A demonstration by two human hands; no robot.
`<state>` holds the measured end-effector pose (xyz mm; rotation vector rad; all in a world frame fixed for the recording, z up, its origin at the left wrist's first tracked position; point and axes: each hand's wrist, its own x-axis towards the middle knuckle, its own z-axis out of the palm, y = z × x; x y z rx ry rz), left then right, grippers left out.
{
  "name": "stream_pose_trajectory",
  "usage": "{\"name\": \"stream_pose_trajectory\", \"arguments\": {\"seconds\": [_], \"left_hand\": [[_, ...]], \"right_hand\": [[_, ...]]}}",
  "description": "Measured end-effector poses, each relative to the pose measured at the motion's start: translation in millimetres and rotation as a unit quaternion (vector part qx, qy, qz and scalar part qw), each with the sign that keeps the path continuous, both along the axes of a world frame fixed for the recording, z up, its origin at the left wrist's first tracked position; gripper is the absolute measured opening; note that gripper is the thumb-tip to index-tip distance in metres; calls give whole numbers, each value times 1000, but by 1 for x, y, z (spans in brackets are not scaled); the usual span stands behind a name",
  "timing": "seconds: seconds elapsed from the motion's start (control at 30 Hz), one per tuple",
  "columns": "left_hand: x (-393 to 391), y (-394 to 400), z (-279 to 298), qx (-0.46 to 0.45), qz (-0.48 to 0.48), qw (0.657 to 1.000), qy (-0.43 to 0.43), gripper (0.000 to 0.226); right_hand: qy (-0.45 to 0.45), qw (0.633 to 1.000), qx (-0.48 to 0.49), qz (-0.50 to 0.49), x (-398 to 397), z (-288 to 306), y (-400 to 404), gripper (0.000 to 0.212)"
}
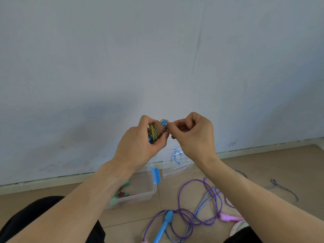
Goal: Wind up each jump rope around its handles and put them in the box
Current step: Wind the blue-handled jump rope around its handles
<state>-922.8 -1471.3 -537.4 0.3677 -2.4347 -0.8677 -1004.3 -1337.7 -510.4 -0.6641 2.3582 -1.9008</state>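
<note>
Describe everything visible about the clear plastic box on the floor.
The clear plastic box sits open on the tan floor by the wall's base, partly hidden behind the left forearm. It has see-through walls and a blue latch on its right side. Inside lie green handles with a dark rope, only partly visible. Its clear lid, with a blue handle, lies just to the right. No hand touches the box.

Bare room, likely a home; plain pale wall (157,50), tan floor tiles (263,165), low skirting (52,180)
</note>
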Motion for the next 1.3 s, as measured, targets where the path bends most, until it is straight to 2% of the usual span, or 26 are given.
{"name": "stream_pose_trajectory", "arguments": {"seconds": [0.13,0.23,0.3,0.37,0.43,0.53,0.63,0.73,0.8,0.83,0.9,0.97,1.03,1.1,1.17,1.3], "left_hand": [[3,-2,3,-33,3,999,2,44],[4,-5,3,-52,-22,998,-11,45],[4,-6,3,-71,-46,996,-27,46],[4,-6,3,-100,-70,991,-51,46],[4,-4,2,-130,-94,983,-89,44],[3,3,-5,-152,-123,973,-121,43],[0,11,-10,-153,-140,969,-135,44],[-1,14,-12,-82,-143,976,-139,41],[-2,15,-8,30,-158,976,-144,34],[-2,16,-5,123,-174,966,-149,30],[-3,16,-1,302,-214,916,-153,29],[-4,15,1,408,-235,865,-174,32],[-5,13,3,466,-228,829,-206,29],[-7,8,1,504,-214,808,-220,30],[-8,4,1,537,-217,787,-213,41],[-8,8,1,578,-207,766,-194,53]], "right_hand": [[-15,1000,3,24,-4,0,0,34],[-89,990,54,99,-17,9,3,27],[-187,965,60,174,-31,15,9,21],[-323,918,50,225,-42,20,17,21],[-388,886,68,244,-49,20,23,20],[-373,876,165,256,-51,10,26,11],[-370,863,202,278,-54,0,27,27],[-348,877,186,275,-57,-2,27,25],[-334,890,161,266,-59,-3,25,23],[-340,892,131,268,-60,-4,24,23],[-352,889,56,287,-62,-9,23,24],[-333,895,14,296,-59,-13,19,21],[-302,911,30,280,-55,-17,14,18],[-236,929,88,273,-50,-16,12,19],[-178,931,133,288,-44,-14,10,19],[-157,934,138,289,-33,-11,5,16]]}}
